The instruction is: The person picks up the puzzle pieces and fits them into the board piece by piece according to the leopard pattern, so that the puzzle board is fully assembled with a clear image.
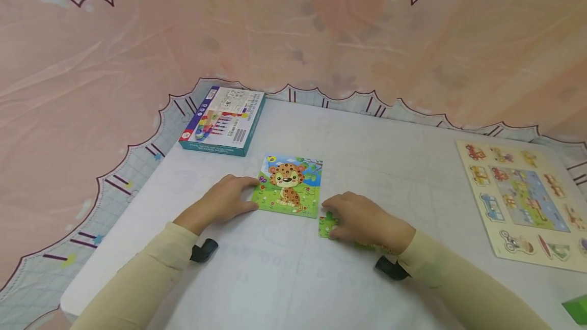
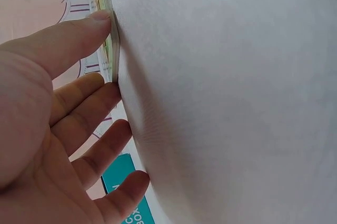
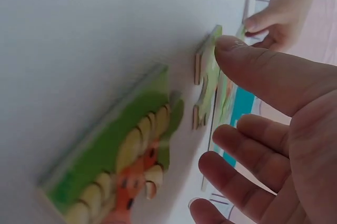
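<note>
A square leopard-cub jigsaw puzzle point(image 1: 288, 185) lies on the white table. My left hand point(image 1: 228, 196) is at its left edge, thumb tip against the side and the other fingers spread apart point(image 2: 79, 124). My right hand point(image 1: 355, 220) hovers low just right of the puzzle. Its thumb touches a small green jigsaw piece point(image 1: 324, 227), while the other fingers extend loosely beyond it point(image 3: 237, 182). Another picture piece point(image 3: 142, 155), green with an orange and yellow pattern, lies nearer the right wrist; in the head view the forearm mostly hides it.
A flat box of column beads point(image 1: 224, 121) lies at the back left. At the right is a beige picture board point(image 1: 486, 233) with vehicle and toy figures. A green block point(image 1: 577, 308) shows at the lower right. A patterned curtain point(image 1: 284, 39) hangs behind the table.
</note>
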`<action>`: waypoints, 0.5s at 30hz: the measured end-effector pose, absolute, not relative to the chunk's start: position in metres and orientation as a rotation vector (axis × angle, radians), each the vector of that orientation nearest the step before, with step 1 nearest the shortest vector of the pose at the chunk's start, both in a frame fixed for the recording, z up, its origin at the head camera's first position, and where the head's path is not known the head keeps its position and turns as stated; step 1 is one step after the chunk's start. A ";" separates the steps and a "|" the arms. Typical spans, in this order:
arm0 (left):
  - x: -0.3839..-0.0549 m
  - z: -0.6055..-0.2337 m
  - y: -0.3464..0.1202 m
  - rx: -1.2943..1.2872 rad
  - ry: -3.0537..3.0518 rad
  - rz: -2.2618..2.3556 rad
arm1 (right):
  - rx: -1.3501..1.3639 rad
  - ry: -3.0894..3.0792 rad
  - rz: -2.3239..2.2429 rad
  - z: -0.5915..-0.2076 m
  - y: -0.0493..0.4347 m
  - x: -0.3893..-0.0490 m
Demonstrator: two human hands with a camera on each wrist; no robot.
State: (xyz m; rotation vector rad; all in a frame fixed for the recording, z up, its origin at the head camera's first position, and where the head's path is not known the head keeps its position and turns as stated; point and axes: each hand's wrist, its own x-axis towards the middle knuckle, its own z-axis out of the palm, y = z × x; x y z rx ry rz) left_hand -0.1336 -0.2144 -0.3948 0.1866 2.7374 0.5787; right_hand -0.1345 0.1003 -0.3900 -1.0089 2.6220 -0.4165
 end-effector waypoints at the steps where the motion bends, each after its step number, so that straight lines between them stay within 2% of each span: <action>1: -0.134 -0.395 -0.214 0.188 2.738 0.579 | -1.017 2.626 -0.421 -0.390 0.101 -0.133; 15: -0.134 -0.395 -0.215 0.193 2.737 0.579 | -1.104 2.622 -0.477 -0.395 0.106 -0.133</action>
